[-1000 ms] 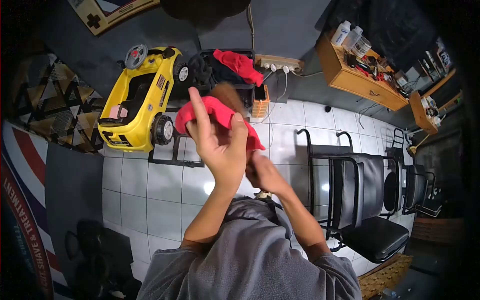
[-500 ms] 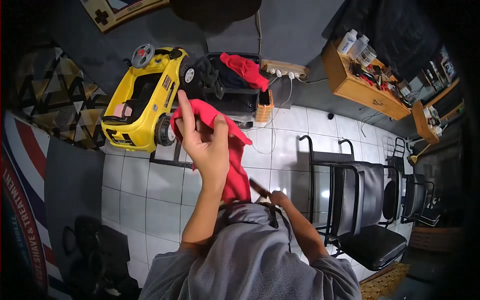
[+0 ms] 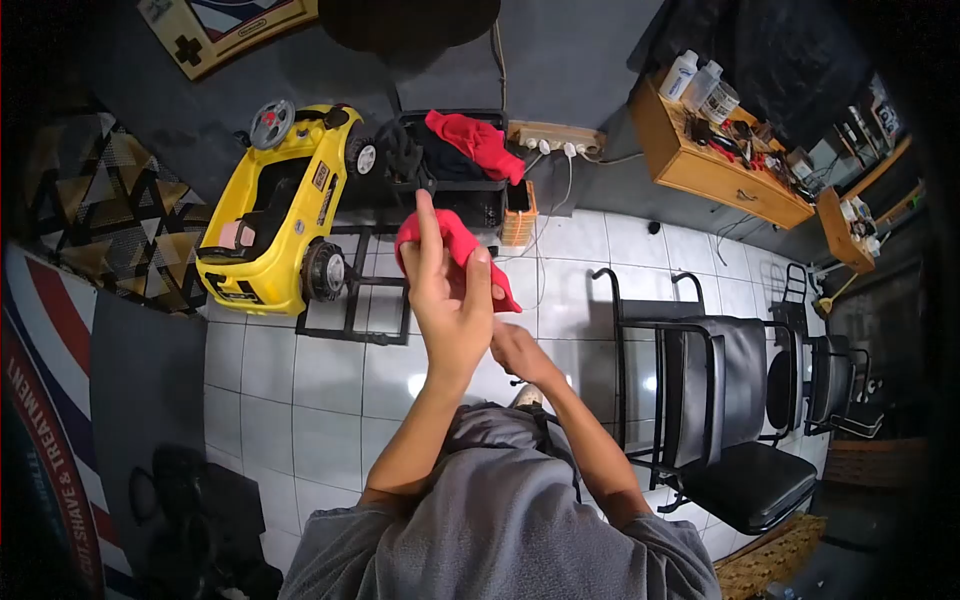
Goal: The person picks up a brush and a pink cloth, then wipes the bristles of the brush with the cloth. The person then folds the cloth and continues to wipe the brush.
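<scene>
A red cloth [image 3: 450, 235] hangs over my left hand [image 3: 450, 310], gathered behind the palm and fingers. The index finger of that hand points up, and the thumb rests near the cloth's right-hand fold. Close by, just right of the left wrist, is my right hand [image 3: 522, 355], its fingers curled closed. Whatever it grips is mostly hidden behind the left hand and the cloth. Both hands are held out in front of my grey shirt [image 3: 530, 510], above the tiled floor.
A yellow toy car [image 3: 285, 210] stands on the left beside a black metal frame [image 3: 350, 290]. Against the wall, a black crate [image 3: 465, 190] holds red and dark cloths. Black chairs [image 3: 740, 400] stand at right, below a wooden drawer shelf [image 3: 715, 170] with bottles and tools.
My left hand has moved right with the red cloth, which no longer hangs down long. My right hand has come up beside it, and the dark brown stick-like thing it held is now mostly hidden.
</scene>
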The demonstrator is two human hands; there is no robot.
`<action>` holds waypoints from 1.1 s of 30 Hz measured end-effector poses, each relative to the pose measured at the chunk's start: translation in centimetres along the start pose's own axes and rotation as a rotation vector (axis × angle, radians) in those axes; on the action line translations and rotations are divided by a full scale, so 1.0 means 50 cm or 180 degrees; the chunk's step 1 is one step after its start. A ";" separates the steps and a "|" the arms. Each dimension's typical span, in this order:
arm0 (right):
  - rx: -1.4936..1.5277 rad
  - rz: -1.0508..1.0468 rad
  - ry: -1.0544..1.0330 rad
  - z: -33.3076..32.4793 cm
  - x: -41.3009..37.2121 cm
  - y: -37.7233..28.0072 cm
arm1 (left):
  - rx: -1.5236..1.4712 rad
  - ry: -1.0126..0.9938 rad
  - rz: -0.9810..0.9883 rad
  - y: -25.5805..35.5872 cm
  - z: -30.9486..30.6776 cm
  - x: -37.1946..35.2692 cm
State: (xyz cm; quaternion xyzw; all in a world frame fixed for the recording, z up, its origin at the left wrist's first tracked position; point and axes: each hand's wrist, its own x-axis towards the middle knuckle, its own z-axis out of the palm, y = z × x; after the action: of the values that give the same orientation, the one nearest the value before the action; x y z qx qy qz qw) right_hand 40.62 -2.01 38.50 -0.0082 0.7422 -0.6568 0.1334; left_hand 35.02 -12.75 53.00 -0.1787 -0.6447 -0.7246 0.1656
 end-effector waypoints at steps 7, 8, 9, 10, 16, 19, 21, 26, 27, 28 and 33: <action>-0.3076 0.0554 -0.1055 -0.002 -0.010 0.546 | -0.0564 0.0165 -0.0365 0.040 -0.027 0.048; -0.3133 0.0723 -0.1043 -0.001 -0.036 0.554 | -0.0590 0.0203 -0.0445 0.029 -0.035 0.043; -0.3187 0.0896 -0.1016 0.000 -0.061 0.549 | -0.0624 0.0228 -0.0522 0.018 -0.043 0.033; -0.3015 0.1178 -0.0875 -0.001 -0.082 0.613 | -0.0669 0.0244 -0.0613 0.010 -0.047 0.025; -0.2121 0.1766 0.0231 -0.025 -0.137 0.576 | -0.0782 0.0092 -0.1022 0.010 -0.062 -0.001; -0.1117 0.1558 0.1451 -0.031 -0.094 0.425 | -0.0540 -0.0221 -0.1102 -0.001 -0.057 -0.010; 0.0712 0.1281 0.1565 -0.031 -0.071 0.225 | -0.0339 -0.0428 -0.0907 -0.016 -0.043 -0.019; 0.1718 -0.0085 0.0808 -0.018 -0.095 -0.081 | -0.0010 -0.0943 -0.0732 0.000 -0.021 -0.029; 0.1353 -0.0300 0.0862 -0.007 -0.099 -0.107 | 0.0075 -0.0987 -0.0455 -0.007 -0.021 -0.027; 0.1477 -0.0348 0.0581 -0.005 -0.095 -0.098 | 0.0162 -0.1023 -0.0174 -0.011 -0.021 -0.024; -0.0084 0.0121 0.0309 0.017 -0.023 0.103 | -0.0334 -0.0925 -0.0219 0.041 -0.029 -0.011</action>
State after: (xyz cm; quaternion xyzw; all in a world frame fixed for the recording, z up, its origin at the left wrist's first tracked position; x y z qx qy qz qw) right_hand 42.73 -1.91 33.59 0.0360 0.7563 -0.6439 0.1095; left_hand 36.42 -14.40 54.38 -0.2680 -0.6288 -0.7290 0.0361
